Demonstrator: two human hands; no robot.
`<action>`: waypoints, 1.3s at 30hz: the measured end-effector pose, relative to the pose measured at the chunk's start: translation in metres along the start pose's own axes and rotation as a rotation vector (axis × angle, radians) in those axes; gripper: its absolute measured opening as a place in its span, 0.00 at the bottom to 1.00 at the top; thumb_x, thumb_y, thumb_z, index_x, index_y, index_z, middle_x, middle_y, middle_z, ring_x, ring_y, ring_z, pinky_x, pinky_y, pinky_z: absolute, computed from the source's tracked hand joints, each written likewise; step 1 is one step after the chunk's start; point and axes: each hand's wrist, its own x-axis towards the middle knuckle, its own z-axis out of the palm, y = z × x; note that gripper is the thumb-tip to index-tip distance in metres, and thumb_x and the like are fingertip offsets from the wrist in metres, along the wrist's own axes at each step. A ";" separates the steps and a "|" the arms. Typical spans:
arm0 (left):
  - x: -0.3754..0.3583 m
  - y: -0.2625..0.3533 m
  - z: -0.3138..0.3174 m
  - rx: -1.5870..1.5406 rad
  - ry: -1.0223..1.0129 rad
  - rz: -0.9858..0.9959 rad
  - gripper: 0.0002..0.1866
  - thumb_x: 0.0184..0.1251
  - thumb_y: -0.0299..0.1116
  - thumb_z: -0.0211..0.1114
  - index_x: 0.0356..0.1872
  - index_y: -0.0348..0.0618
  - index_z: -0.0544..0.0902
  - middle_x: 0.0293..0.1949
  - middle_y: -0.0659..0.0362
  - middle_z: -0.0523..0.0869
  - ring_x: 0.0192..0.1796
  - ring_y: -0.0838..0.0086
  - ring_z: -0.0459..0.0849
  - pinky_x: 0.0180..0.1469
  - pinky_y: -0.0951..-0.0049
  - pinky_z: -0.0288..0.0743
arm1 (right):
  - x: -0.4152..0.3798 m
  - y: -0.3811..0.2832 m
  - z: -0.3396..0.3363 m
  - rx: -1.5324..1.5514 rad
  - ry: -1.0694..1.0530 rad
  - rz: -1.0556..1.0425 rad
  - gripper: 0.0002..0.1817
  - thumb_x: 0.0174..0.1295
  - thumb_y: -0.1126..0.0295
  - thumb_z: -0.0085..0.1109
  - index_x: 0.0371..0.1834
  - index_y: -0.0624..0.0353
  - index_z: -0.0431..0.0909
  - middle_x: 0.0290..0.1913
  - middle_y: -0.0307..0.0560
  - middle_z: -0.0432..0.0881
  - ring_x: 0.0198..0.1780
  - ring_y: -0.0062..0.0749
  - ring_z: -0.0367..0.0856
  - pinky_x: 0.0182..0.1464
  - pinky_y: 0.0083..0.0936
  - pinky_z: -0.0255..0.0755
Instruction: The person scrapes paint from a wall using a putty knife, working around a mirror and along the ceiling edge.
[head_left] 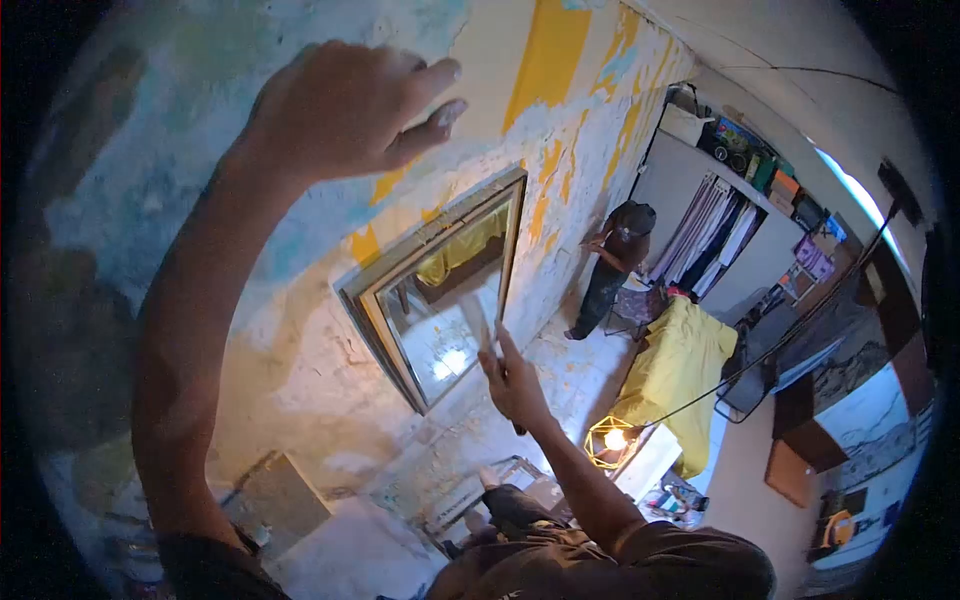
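Observation:
My left hand (365, 112) is raised close in front of the peeling wall (240, 240), its thumb and index finger apart and the other fingers curled. Nothing shows between those fingertips, which have pale marks on them. Lower down, my right hand (516, 388) grips a scraper (477, 322) with a pale, motion-blurred blade pointing up. That blade overlaps the framed mirror (440, 315) on the wall in this view. The end of the scraper's dark handle sticks out below my palm. Yellow and cream paint (548, 60) flakes off the upper wall.
Another person (615, 260) stands by the same wall further along. A lit caged lamp (614, 440) hangs on a cord beside a yellow-covered piece of furniture (675, 365). Hanging clothes (705, 230) are behind. Paint debris lies on the tiled floor (570, 370); a box (275, 505) is below left.

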 end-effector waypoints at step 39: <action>-0.202 0.358 0.096 -1.358 0.461 -1.713 0.13 0.77 0.34 0.55 0.31 0.36 0.74 0.22 0.61 0.72 0.26 0.79 0.69 0.28 0.70 0.62 | -0.100 0.076 0.008 0.241 -0.638 0.098 0.19 0.73 0.55 0.51 0.41 0.63 0.75 0.19 0.40 0.71 0.23 0.21 0.68 0.28 0.27 0.64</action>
